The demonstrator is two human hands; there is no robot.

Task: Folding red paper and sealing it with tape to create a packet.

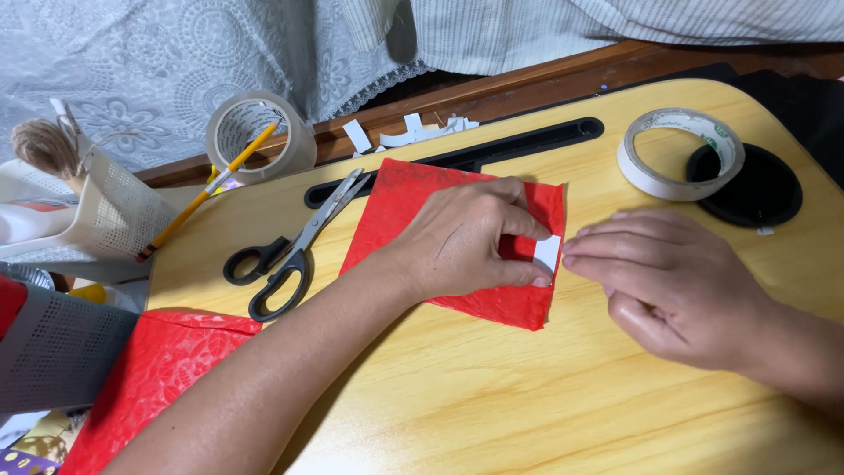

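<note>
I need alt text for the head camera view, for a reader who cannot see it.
Two bare hands press a small white strip onto the right edge of a red paper square on a wooden table: left hand pinching it, right hand flat beside it. Black-handled scissors lie left; a white tape roll sits behind.

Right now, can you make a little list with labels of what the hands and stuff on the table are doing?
left hand: rests on the red paper square, pinching a small white tape strip at its right edge
right hand: flat on the wooden lap desk, fingertips at the strip
scissors: closed, left of the red paper
white tape roll: upper right, beside a black round recess
clear tape roll: behind the desk, a yellow pencil leaning across it
</note>
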